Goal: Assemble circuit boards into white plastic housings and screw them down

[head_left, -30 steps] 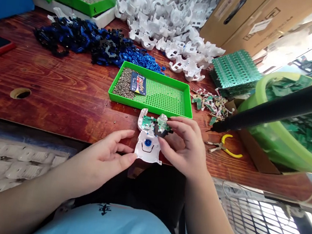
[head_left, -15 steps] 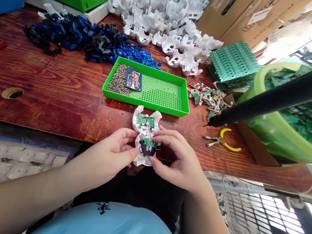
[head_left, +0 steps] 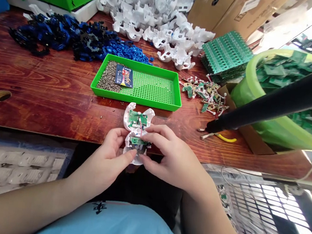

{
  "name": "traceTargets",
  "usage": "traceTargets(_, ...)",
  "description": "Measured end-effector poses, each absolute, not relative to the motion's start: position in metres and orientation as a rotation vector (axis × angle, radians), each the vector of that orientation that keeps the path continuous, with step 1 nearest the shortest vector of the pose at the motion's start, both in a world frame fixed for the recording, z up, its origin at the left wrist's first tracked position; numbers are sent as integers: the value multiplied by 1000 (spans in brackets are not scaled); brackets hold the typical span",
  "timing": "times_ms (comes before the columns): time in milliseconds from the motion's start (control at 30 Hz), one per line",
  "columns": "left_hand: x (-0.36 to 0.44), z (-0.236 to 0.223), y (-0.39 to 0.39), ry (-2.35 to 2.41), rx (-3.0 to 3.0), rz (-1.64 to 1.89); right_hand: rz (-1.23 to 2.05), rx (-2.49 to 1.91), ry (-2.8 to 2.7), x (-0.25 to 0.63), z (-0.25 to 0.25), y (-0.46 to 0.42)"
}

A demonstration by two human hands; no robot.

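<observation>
Along the front of the table [head_left: 48, 92], this side of the green tray [head_left: 135, 100], left hand [head_left: 111, 157] and right hand [head_left: 168, 158], nice and close, clasped the open white casing [head_left: 126, 121] from both sides, seemingly to steady the circuit board [head_left: 135, 141] in its lower half.

Single view: camera head-worn, sited above the blue shirt [head_left: 125, 227] at the lower edge, facing forward and down. The left hand [head_left: 111, 157], right hand [head_left: 169, 156] and white casing [head_left: 134, 132] sit near the lens, about mid-frame. Coverage extends across the wooden table [head_left: 48, 88] to the white parts pile [head_left: 154, 12], farther off at the upper edge.
</observation>
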State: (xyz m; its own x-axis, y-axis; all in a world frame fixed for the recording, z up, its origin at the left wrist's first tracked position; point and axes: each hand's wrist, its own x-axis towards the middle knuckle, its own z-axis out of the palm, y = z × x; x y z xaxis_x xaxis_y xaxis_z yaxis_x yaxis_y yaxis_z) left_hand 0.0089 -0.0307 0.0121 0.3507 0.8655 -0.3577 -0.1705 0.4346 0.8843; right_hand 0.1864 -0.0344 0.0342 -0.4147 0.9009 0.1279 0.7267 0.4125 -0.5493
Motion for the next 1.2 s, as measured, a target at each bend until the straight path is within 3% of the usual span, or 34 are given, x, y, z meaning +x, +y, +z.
traceTargets(267, 9, 0, -29, 1009, 936, 862, 510, -1567, -2258, 165, 44, -44)
traceTargets(467, 5, -2, -32, 942, 870, 932, 427, -1403, -1998, 167, 27, -61)
traceTargets(600, 4, 3, -37, 943, 871, 962, 757, -1373, -1316, 166, 5, -74)
traceTargets(733, 2, 4, -44, 1008, 1025, 1008, 1243, -1137, -1094, 158, -2, -78)
traceTargets(1200, -6, -3, -53, 905, 1196, 1148, 1107, -1287, -1165, 143, 12, -76)
